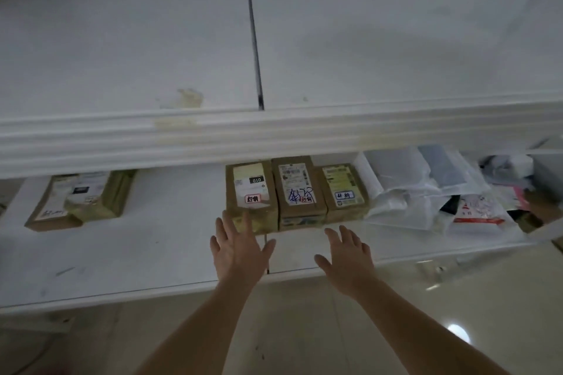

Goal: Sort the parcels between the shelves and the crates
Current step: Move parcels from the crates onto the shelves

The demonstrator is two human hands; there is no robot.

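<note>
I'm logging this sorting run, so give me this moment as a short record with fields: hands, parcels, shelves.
left hand: left hand open, fingers spread, fingertips at the front of the left cardboard box; no grip
right hand: right hand open, just short of the boxes, holding nothing
row ahead: middle cardboard box and right cardboard box beside it
further left: two more boxes
right: heap of plastic mailer bags
lower shelf: lower shelf
upper shelf: upper shelf

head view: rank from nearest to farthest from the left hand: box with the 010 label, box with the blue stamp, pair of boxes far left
1. Box with the 010 label, at the left hand fingers.
2. Box with the blue stamp, right end of the row.
3. Pair of boxes, far left of the shelf.
</note>
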